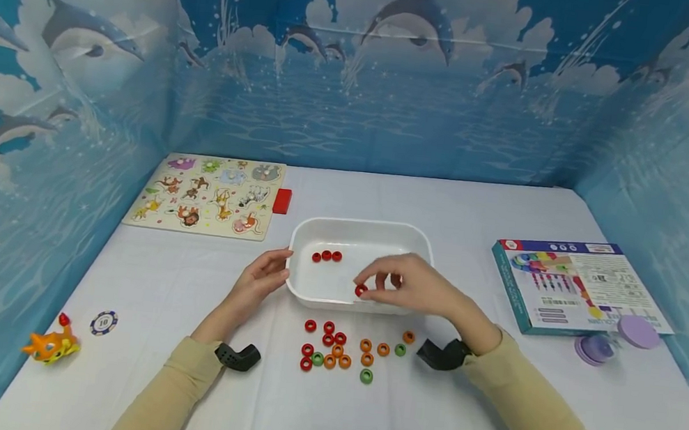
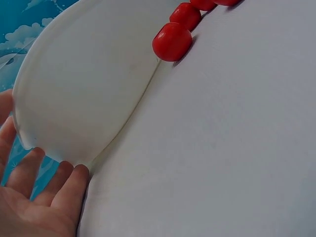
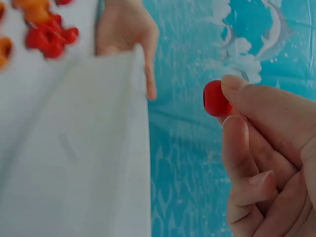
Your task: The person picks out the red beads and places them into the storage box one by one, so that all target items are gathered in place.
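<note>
A red bead (image 3: pixel 216 98) is pinched between the thumb and fingertips of my right hand (image 1: pixel 414 284), over the right half of a white tray (image 1: pixel 362 227). Inside the tray, towards its left, several red beads (image 1: pixel 326 256) lie in a short row. My left hand (image 1: pixel 253 286) rests at the tray's left end; in the left wrist view its fingers (image 2: pixel 70 195) are spread and touch the outer wall. In front of the tray are several loose red beads (image 1: pixel 329 327), orange beads (image 1: pixel 344 361) and green beads (image 1: pixel 366 376).
A wooden animal puzzle board (image 1: pixel 208 194) and a red block (image 1: pixel 282 201) lie at back left. At right are a boxed game (image 1: pixel 582 289), a purple lid (image 1: pixel 638 331) and a small purple container (image 1: pixel 596 349). An orange toy (image 1: pixel 52 344) and a poker chip (image 1: pixel 103 323) sit at left.
</note>
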`<state>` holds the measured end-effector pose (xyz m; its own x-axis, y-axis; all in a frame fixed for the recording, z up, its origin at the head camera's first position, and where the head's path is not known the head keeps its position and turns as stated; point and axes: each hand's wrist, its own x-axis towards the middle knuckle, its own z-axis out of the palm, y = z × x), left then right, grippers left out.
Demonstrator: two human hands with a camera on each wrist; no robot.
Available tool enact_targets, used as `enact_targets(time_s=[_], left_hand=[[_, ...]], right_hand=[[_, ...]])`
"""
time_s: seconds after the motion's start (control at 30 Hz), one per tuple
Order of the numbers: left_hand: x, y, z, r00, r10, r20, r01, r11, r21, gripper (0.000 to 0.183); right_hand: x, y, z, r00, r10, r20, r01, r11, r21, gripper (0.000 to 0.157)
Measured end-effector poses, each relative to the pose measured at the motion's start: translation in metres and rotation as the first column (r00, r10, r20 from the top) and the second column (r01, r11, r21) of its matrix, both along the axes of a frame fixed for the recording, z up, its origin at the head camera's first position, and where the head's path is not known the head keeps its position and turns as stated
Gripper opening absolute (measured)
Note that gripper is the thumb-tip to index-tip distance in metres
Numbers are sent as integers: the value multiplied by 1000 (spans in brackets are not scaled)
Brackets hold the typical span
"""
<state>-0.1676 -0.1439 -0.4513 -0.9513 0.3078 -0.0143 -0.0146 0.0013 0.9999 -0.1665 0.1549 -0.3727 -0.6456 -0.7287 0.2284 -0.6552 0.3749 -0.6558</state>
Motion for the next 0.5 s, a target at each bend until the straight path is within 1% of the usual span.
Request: enact_targets(time_s=[0.07, 0.17, 0.27, 0.37, 0.5], left_hand=[[0, 0, 0, 1000, -4, -1, 4, 1000, 4, 40], [0, 0, 0, 1000, -8, 3, 8, 1000, 5, 40], [-1, 1, -1, 1000, -14, 4, 14, 1000, 5, 41], [-1, 1, 0, 1000, -13, 3, 13, 1000, 2, 41], [1, 1, 1, 1000, -6, 5, 6, 1000, -3, 42]], right_hand=[[-19, -4, 7, 1000, -21, 9, 21, 999, -33, 19], [-46, -10, 13, 996, -64, 55, 68, 995, -77, 20], [-66, -18, 16, 989, -106, 105, 116, 989, -95, 20], [-76, -25, 19, 980, -113, 165, 130, 987, -98, 20], [-84, -31, 11, 957, -109, 268, 135, 988, -77, 22]])
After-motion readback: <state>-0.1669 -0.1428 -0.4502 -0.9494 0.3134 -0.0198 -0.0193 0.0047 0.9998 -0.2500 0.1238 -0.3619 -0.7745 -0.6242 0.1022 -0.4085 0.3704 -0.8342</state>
